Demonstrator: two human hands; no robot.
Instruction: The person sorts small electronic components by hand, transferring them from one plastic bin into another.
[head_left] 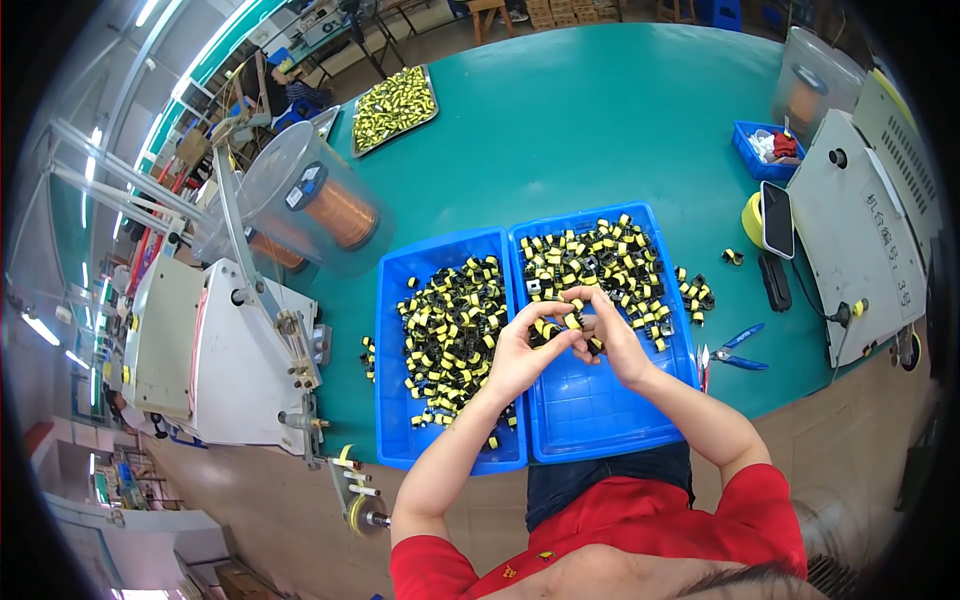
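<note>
My left hand (pixel 522 352) and my right hand (pixel 622 346) meet over the right blue tray (pixel 600 415). Several small black coil bobbins wrapped in yellow tape (pixel 545 329) are gripped in the curled left fingers. Between the fingertips of my right hand another taped bobbin (pixel 574 320) shows; fingers partly cover it. Below the hands, the near part of this tray shows bare blue plastic, while loose bobbins (pixel 590 255) fill its far part. The left blue tray (pixel 395 440) holds a large heap of the same bobbins (pixel 455 330).
Blue-handled cutters (pixel 740 350), a black case (pixel 774 282) and a phone (pixel 777 220) lie at right, beside a grey machine (pixel 850 240). Loose bobbins (pixel 695 292) flank the trays. Another machine (pixel 240 350) and a copper wire spool (pixel 340 212) stand left; a metal tray (pixel 395 108) lies farther back.
</note>
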